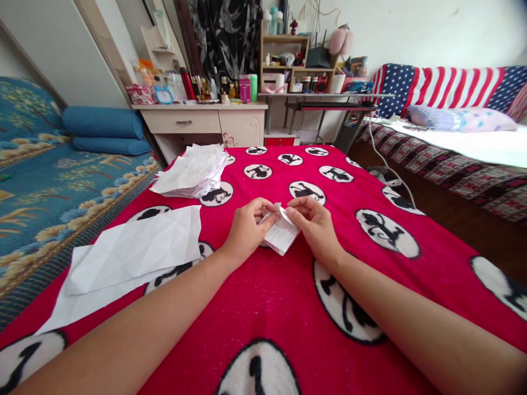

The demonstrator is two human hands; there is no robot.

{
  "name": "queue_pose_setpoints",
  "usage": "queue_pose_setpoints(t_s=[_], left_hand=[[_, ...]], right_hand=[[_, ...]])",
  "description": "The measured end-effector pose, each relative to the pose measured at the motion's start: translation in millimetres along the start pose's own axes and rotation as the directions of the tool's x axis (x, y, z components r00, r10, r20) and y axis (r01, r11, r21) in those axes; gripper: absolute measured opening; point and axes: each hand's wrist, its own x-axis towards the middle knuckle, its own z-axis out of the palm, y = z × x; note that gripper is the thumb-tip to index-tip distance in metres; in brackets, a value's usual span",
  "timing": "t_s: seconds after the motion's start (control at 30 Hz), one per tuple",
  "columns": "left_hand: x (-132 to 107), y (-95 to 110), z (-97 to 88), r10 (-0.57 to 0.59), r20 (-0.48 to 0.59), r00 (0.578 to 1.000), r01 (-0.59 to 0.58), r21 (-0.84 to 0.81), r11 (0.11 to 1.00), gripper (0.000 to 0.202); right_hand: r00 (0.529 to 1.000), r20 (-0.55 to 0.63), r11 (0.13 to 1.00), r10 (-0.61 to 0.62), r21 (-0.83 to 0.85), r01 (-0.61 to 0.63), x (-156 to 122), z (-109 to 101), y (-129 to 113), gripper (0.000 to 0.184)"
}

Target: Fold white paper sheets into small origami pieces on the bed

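My left hand [247, 227] and my right hand [315, 222] meet over a small folded white paper [280, 237] lying on the red blanket [263, 307]. Both hands pinch the paper's upper edge, where a flap curls up between the fingertips. The lower part of the paper rests flat on the blanket. Both forearms reach in from the bottom of the view.
A stack of several folded white papers [193, 171] lies beyond my left hand. Large creased white sheets [132, 249] lie to the left. A blue patterned bed [49, 186] is on the left, a dresser [206, 123] behind, another bed [461, 142] at right.
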Motion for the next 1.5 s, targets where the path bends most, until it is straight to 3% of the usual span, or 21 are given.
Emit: queue_pose_setpoints(t_s=[0.17, 0.3, 0.43, 0.63, 0.7, 0.9, 1.03, 1.3, 1.37, 1.5], left_hand=[[-1.6, 2.0, -0.7, 0.008, 0.011, 1.0, -0.008, -0.011, 1.0, 0.019], [-2.3, 1.9, -1.5, -0.015, -0.008, 1.0, 0.015, -0.045, 0.999, 0.026], [1.2, -2.4, -2.2, -0.103, 0.101, 0.99, 0.114, -0.116, 0.987, 0.039], [7.5, -9.9, -7.7, -0.082, 0.049, 0.995, 0.086, -0.087, 0.993, 0.028], [8.2, -10.7, -9.9, -0.065, 0.054, 0.996, 0.068, -0.063, 0.996, 0.024], [6.9, -13.4, -12.3, 0.152, 0.023, 0.988, -0.153, 0.243, 0.958, 0.008], [5.2, -14.5, -13.0, 0.268, 0.113, 0.957, -0.291, 0.361, 0.886, 0.011], [8.1, -15.4, -18.7, 0.258, 0.263, 0.93, -0.35, 0.408, 0.844, 0.012], [9.7, -14.0, -21.7, 0.273, 0.344, 0.898, -0.402, 0.395, 0.826, 0.017], [13.8, -9.3, -29.1, 0.319, 0.499, 0.805, -0.514, 0.319, 0.796, 0.028]], right_hand=[[0.989, 0.127, 0.991, 0.08, 0.098, -0.093, 2.6, 0.1, 5.3, 0.028], [0.995, 0.096, 0.999, 0.038, 0.012, -0.039, 2.0, 0.0, 5.5, 0.022], [0.994, 0.104, 0.996, -0.018, -0.085, 0.027, 1.4, -1.8, 5.6, 0.019], [0.963, 0.257, 0.992, 0.076, -0.12, -0.046, 9.3, -10.2, 9.1, 0.024], [0.963, 0.259, 0.982, 0.074, -0.188, -0.025, 11.8, -12.4, 10.2, 0.02], [0.97, 0.232, 0.872, -0.071, -0.457, 0.173, 12.3, -16.1, 14.2, 0.018], [0.958, 0.26, 0.811, -0.121, -0.531, 0.247, 11.5, -19.1, 18.4, 0.012], [0.93, 0.338, 0.785, -0.146, -0.533, 0.317, 10.8, -18.4, 18.0, 0.014], [0.905, 0.374, 0.752, -0.204, -0.531, 0.389, 10.1, -18.4, 15.7, 0.017], [0.811, 0.496, 0.642, -0.309, -0.521, 0.563, 7.9, -22.0, 12.0, 0.029]])
